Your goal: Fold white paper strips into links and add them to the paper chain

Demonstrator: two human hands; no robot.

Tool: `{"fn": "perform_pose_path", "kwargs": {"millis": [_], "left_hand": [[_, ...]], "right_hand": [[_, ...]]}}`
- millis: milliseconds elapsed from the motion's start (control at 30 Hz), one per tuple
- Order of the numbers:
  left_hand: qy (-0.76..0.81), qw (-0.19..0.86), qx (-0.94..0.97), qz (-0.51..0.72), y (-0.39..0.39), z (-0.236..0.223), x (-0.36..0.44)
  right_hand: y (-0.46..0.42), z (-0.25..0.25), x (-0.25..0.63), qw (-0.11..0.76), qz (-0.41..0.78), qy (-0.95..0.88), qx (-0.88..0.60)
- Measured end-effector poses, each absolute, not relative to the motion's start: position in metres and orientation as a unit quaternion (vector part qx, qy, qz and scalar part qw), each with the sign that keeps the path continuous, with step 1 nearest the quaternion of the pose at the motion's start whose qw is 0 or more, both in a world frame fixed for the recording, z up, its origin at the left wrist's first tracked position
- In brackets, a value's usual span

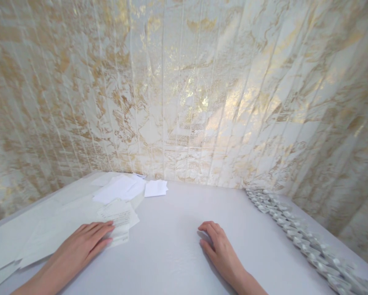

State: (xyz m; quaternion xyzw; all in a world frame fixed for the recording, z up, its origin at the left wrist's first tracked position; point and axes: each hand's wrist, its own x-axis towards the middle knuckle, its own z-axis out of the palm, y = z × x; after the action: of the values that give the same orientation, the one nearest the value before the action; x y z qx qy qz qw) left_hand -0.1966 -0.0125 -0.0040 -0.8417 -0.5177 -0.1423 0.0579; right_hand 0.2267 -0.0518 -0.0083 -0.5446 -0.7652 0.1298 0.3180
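My left hand (92, 239) lies flat, palm down, on the near edge of several printed paper slips (122, 217), fingers stretched out. Lines of small text run across these slips, too small to read. My right hand (216, 246) rests on its side on the white table (171, 254), fingers slightly bent, thumb apart from the forefinger, with nothing between them. Under and around my left forearm spread large pale paper sheets (48, 229), overlapping one another.
Behind the slips lie white sheets (119, 188) and a small stack of white paper (155, 188). A row of small, pale folded or wrapped pieces (297, 237) runs along the table's right side. A patterned white and gold curtain (184, 90) hangs behind the far edge.
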Motion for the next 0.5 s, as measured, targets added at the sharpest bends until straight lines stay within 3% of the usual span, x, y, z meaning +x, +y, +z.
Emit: {"fn": "perform_pose_path", "kwargs": {"millis": [200, 300, 500], "left_hand": [[-0.438, 0.132, -0.874, -0.162, -0.020, 0.009, -0.177], [-0.390, 0.130, -0.886, -0.215, -0.033, 0.013, -0.117], [-0.259, 0.084, -0.917, -0.291, -0.048, -0.001, 0.012]], "right_hand": [[-0.057, -0.005, 0.226, 0.339, 0.111, -0.780, -0.514], [-0.068, 0.005, 0.219, 0.336, 0.102, -0.814, -0.463], [-0.077, 0.022, 0.213, 0.237, 0.189, -0.845, -0.439]]}}
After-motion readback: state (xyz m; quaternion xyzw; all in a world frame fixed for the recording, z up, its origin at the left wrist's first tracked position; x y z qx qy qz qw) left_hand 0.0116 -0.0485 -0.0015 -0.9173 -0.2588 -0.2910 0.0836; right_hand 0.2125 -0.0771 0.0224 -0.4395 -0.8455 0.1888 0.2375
